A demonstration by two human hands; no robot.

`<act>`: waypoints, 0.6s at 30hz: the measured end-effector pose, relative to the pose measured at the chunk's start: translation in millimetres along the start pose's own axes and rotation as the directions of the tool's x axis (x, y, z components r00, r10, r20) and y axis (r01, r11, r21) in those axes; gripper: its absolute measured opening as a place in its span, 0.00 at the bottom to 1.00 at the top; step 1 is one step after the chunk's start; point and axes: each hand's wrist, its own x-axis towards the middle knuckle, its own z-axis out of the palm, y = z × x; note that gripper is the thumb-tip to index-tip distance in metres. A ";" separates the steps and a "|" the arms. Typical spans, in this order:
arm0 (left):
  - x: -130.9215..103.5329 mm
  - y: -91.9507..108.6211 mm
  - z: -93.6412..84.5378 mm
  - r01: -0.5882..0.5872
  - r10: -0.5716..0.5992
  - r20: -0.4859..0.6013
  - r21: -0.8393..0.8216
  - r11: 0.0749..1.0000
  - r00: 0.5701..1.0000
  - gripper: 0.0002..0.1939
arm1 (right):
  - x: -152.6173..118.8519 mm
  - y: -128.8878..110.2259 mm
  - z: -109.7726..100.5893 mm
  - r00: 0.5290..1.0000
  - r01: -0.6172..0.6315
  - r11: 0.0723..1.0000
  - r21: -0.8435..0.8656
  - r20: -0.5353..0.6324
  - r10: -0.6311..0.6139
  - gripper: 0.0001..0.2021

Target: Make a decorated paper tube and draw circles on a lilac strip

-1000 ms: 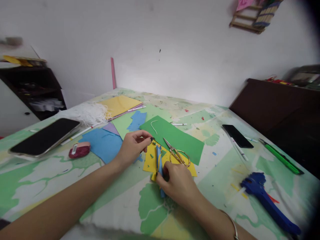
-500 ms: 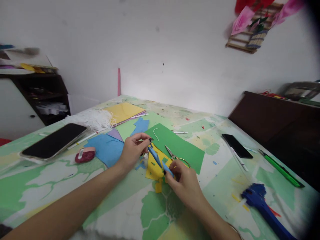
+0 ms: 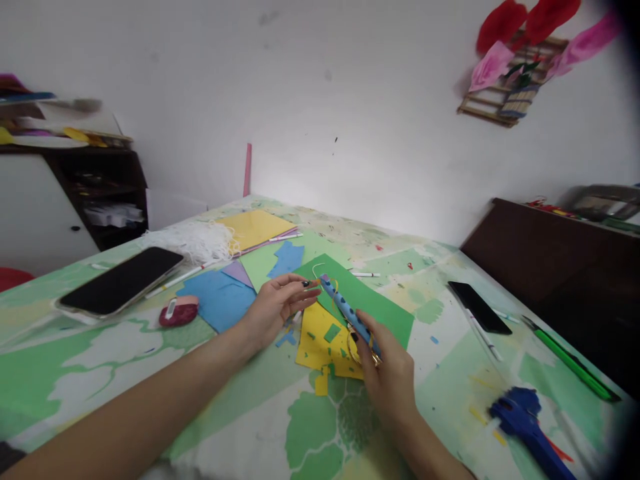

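Note:
A blue dotted paper strip (image 3: 345,307) slants above the green sheet (image 3: 390,303). My right hand (image 3: 390,367) is closed round its lower end. Gold scissor handles (image 3: 354,345) show beside the strip, against my right fingers; the blades are hidden. At the strip's upper end, my left hand (image 3: 280,303) has its fingers stretched out and apart, close to a small orange tip; whether they touch is unclear. Beneath lies a yellow paper (image 3: 313,343) with green and yellow scraps.
A phone (image 3: 123,280), a maroon object (image 3: 179,311), blue paper (image 3: 220,300) and white shreds (image 3: 195,240) lie left. To the right are another phone (image 3: 479,308), a green cutter (image 3: 570,357) and a blue tool (image 3: 530,427). Yellow sheets (image 3: 257,229) lie behind.
The strip has swung up and right in my right hand, and my left fingers have come off it. The scissors have left their spot on the green sheet and are now at my right hand.

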 end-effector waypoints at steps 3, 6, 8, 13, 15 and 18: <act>-1.7 2.6 2.3 0.054 -0.051 0.033 -0.101 0.993 0.998 0.06 | -1.6 0.8 2.5 0.997 0.024 1.000 0.020 0.068 -0.025 0.19; -3.6 4.4 3.3 0.045 -0.040 0.044 -0.121 0.992 0.998 0.04 | -2.7 2.4 5.3 0.993 0.054 0.998 0.018 0.101 -0.055 0.21; -4.2 4.5 2.6 0.045 -0.039 0.052 -0.126 0.991 0.998 0.04 | -2.9 2.8 7.0 0.991 0.082 0.996 0.023 0.106 -0.084 0.22; -3.1 3.1 -0.1 0.041 -0.033 0.064 -0.137 0.990 0.997 0.05 | -3.2 -0.4 8.8 0.983 0.117 0.990 0.080 0.136 -0.127 0.21; -2.7 3.0 -0.1 0.038 -0.031 0.056 -0.128 0.991 0.998 0.05 | -3.5 -2.0 8.4 0.978 0.125 0.987 0.105 0.154 -0.140 0.21; -2.5 3.6 0.7 0.035 -0.030 0.047 -0.110 0.993 0.998 0.05 | -3.6 -3.3 7.5 0.974 0.141 0.983 0.117 0.159 -0.159 0.21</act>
